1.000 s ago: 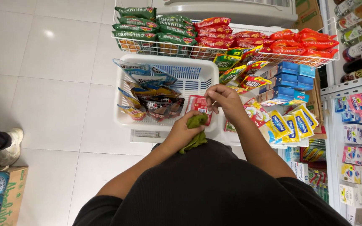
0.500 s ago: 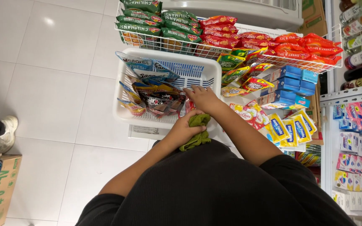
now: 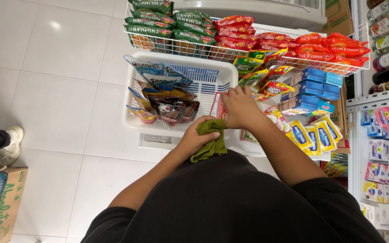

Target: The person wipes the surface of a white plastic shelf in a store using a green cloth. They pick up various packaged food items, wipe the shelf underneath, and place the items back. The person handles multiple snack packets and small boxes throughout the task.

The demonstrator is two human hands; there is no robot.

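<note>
Both bare forearms extend forward from the torso, which is clad in a dark top, and converge toward the centre of the view. The left hand (image 3: 197, 137) lies nearer the body, its fingers curled closed into a fist-like grasp, knuckles up. The right hand (image 3: 238, 107) reaches farther out, just beyond and to the right of the left hand, back of the hand uppermost, its fingers bent downward and pinched at the tips. The right forearm runs diagonally from the lower right.

Green cloth (image 3: 210, 141) in left hand (image 3: 196, 139): soft, matt, creased. Basket (image 3: 203, 76): white slotted plastic, smooth. Snack packs (image 3: 169, 105): glossy foil/film. Rack (image 3: 176, 45): white coated wire. Floor tiles (image 3: 59, 67): glossy. Carton (image 3: 5, 198): matt cardboard.
</note>
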